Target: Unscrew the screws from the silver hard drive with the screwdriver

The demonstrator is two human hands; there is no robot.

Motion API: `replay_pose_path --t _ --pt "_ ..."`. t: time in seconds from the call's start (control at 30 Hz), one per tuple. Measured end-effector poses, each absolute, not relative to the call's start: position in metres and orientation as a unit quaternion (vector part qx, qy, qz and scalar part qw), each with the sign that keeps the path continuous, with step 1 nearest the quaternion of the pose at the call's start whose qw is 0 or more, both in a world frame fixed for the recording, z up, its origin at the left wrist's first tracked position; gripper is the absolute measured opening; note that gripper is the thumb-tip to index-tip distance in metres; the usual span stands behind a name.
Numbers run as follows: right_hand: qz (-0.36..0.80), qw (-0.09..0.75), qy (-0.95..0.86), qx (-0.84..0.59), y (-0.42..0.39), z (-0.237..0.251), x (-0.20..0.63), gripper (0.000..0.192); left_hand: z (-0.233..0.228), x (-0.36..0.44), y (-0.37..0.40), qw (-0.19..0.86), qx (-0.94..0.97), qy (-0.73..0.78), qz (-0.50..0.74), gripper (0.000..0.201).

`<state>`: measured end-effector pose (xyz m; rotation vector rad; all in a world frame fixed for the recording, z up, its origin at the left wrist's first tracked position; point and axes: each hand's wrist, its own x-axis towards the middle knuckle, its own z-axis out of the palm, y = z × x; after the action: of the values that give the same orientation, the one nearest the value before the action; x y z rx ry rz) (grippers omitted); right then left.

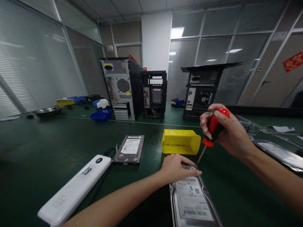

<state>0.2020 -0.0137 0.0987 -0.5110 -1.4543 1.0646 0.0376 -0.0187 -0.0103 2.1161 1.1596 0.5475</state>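
Note:
A silver hard drive [193,198] with a white label lies flat on the green table in front of me. My left hand [176,168] presses down on its far edge, fingers spread over the corner. My right hand [226,130] grips a red-and-black screwdriver [214,127] by the handle; the thin shaft slants down-left, its tip at the drive's far right corner beside my left fingertips. A yellow plastic bin [181,142] lies on its side just beyond the drive.
A second hard drive [129,148] lies left of the bin, cabled near a long white device [73,190]. Three computer towers [123,88] stand at the back. Blue bins [101,115], a metal bowl [47,111] far left; metal panels [279,153] right.

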Motion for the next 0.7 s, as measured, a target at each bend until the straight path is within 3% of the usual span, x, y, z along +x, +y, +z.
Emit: replay_pose_path --t 0.13,0.3,0.7 --pt "0.471 0.581 -0.629 -0.21 -0.0134 0.1 0.2038 0.013 -0.0092 0.037 -0.0183 0.33 0.81 0.439 0.207 0.056" --pt "0.523 0.584 -0.585 -0.206 -0.0149 0.1021 0.205 0.032 -0.0077 0.0358 -0.0176 0.335 0.811 0.434 0.203 0.054" --pt "0.458 0.605 -0.603 -0.244 -0.012 0.1001 0.2096 0.021 -0.0109 0.0372 -0.0179 0.329 0.806 0.445 0.209 0.058"
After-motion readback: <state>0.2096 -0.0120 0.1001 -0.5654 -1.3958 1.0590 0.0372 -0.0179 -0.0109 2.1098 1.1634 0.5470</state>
